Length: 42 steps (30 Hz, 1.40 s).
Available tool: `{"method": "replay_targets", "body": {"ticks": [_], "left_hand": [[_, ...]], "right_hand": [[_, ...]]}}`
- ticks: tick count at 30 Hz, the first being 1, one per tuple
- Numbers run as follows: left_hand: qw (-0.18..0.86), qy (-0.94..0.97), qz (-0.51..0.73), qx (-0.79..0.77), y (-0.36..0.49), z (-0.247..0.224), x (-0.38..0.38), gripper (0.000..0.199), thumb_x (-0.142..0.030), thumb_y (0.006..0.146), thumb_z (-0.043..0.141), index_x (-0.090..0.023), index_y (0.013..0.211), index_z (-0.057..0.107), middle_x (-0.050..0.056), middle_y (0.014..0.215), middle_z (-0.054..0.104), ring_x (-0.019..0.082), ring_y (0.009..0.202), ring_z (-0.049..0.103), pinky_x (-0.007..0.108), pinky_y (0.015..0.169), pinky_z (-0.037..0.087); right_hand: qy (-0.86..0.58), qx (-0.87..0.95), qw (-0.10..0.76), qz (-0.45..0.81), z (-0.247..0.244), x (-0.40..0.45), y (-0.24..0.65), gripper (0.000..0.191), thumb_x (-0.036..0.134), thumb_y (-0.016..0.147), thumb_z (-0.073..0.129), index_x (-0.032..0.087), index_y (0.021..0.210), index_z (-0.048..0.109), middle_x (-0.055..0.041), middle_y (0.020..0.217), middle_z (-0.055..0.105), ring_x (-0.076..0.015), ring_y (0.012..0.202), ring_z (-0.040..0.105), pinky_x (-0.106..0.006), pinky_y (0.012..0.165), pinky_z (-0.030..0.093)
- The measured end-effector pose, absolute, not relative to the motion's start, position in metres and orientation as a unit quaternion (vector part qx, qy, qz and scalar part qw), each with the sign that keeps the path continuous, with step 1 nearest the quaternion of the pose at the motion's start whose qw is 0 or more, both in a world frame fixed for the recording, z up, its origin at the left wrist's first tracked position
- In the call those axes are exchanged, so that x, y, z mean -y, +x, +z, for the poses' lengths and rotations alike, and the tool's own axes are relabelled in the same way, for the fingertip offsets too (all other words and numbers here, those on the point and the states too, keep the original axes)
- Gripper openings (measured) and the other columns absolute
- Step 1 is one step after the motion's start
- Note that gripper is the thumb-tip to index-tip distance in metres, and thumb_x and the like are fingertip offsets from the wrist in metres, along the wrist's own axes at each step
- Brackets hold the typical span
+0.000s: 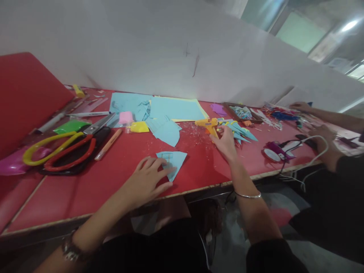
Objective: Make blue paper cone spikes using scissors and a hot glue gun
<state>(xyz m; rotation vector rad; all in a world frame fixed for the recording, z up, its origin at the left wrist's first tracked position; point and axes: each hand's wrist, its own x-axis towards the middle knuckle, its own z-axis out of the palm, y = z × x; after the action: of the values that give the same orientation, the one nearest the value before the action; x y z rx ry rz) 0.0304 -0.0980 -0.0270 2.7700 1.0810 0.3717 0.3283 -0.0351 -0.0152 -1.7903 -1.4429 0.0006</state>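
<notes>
My left hand (149, 180) lies on the red table with its fingers spread, the fingertips on a small light-blue paper piece (178, 161) near the front edge. My right hand (226, 144) is closed around the handle of an orange glue gun (207, 123), whose nozzle points left. Just behind the small piece lie larger cut blue paper pieces (166, 131). Folded blue paper cones with yellow trim (241, 131) sit right beside my right hand.
Scissors with yellow and red handles (74, 153), a pen (108, 145) and clay packets (139, 127) lie left. Blue sheets (176, 109) rest by the wall. A tray (257, 118) and a purple device (278, 151) are right, near another person's hands (324, 134).
</notes>
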Motion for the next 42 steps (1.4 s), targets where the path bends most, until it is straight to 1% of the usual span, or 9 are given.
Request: {"method": "replay_targets", "body": {"ticks": [2,3,9,16,21,23,29,36,42], "left_hand": [[0.082,0.921,0.117,-0.362,0.033,-0.024,0.093,0.039,-0.045,0.09,0.037,-0.032,0.123,0.054,0.007,0.112,0.054,0.025,0.106,0.048,0.048,0.094,0.038],[0.088,0.92,0.117,-0.362,0.034,-0.023,0.091,0.039,-0.043,0.09,0.037,-0.031,0.124,0.054,0.007,0.112,0.054,0.025,0.106,0.047,0.047,0.093,0.039],[0.107,0.911,0.129,-0.377,0.032,-0.028,0.089,0.039,-0.036,0.091,0.037,-0.027,0.125,0.052,0.007,0.106,0.053,0.022,0.098,0.049,0.043,0.089,0.043],[0.087,0.901,0.144,-0.4,0.031,-0.032,0.09,0.037,-0.034,0.089,0.04,-0.027,0.123,0.053,0.007,0.117,0.053,0.023,0.103,0.049,0.044,0.089,0.044],[0.078,0.899,0.156,-0.402,0.032,-0.038,0.088,0.035,-0.034,0.089,0.043,-0.035,0.121,0.056,0.006,0.122,0.052,0.024,0.106,0.049,0.044,0.089,0.044],[0.071,0.896,0.171,-0.404,0.033,-0.04,0.087,0.033,-0.031,0.088,0.044,-0.036,0.117,0.059,0.006,0.12,0.053,0.023,0.103,0.05,0.042,0.087,0.045],[0.039,0.884,0.189,-0.425,0.033,-0.038,0.086,0.028,-0.027,0.087,0.047,-0.031,0.105,0.068,0.006,0.107,0.061,0.023,0.095,0.053,0.039,0.08,0.048],[0.04,0.883,0.181,-0.43,0.033,-0.037,0.086,0.027,-0.024,0.085,0.051,-0.029,0.105,0.068,0.005,0.108,0.062,0.023,0.095,0.053,0.038,0.08,0.047],[0.039,0.879,0.179,-0.44,0.034,-0.038,0.086,0.03,-0.023,0.086,0.047,-0.031,0.108,0.066,0.004,0.107,0.062,0.022,0.094,0.052,0.038,0.079,0.047]], "right_hand": [[-0.737,0.562,0.376,-0.004,-0.02,0.024,0.335,0.052,0.031,0.063,0.066,0.013,0.108,0.048,-0.0156,0.109,0.055,-0.029,0.105,0.048,-0.045,0.094,0.034],[-0.744,0.564,0.36,0.008,-0.023,0.018,0.337,0.055,0.032,0.063,0.066,0.012,0.11,0.048,-0.0174,0.111,0.055,-0.0305,0.106,0.048,-0.046,0.095,0.034],[-0.721,0.606,0.323,0.093,-0.032,-0.001,0.341,0.029,0.026,0.075,0.049,0.013,0.1,0.055,-0.0145,0.099,0.064,-0.0264,0.09,0.059,-0.038,0.081,0.043],[-0.7,0.625,0.336,0.077,-0.032,0.007,0.338,0.032,0.023,0.079,0.04,0.012,0.107,0.052,-0.0164,0.101,0.063,-0.0285,0.096,0.058,-0.039,0.082,0.043],[-0.672,0.648,0.349,0.083,-0.012,0.028,0.334,0.033,0.029,0.081,0.037,0.014,0.108,0.048,-0.0135,0.1,0.062,-0.0273,0.092,0.058,-0.04,0.081,0.044],[-0.649,0.674,0.337,0.106,-0.002,0.04,0.332,0.031,0.032,0.081,0.038,0.015,0.104,0.05,-0.012,0.096,0.062,-0.0265,0.089,0.058,-0.039,0.078,0.045],[-0.637,0.718,0.254,0.118,0.017,0.077,0.322,0.03,0.041,0.082,0.045,0.016,0.091,0.056,-0.0072,0.079,0.062,-0.0226,0.071,0.057,-0.033,0.064,0.044],[-0.619,0.741,0.198,0.17,0.02,0.102,0.302,0.04,0.045,0.071,0.062,0.016,0.099,0.06,-0.0054,0.081,0.066,-0.0193,0.068,0.061,-0.027,0.058,0.043],[-0.651,0.739,0.119,0.126,0.017,0.108,0.287,0.046,0.05,0.065,0.065,0.015,0.095,0.063,-0.0056,0.072,0.065,-0.0197,0.063,0.06,-0.027,0.053,0.037]]}}
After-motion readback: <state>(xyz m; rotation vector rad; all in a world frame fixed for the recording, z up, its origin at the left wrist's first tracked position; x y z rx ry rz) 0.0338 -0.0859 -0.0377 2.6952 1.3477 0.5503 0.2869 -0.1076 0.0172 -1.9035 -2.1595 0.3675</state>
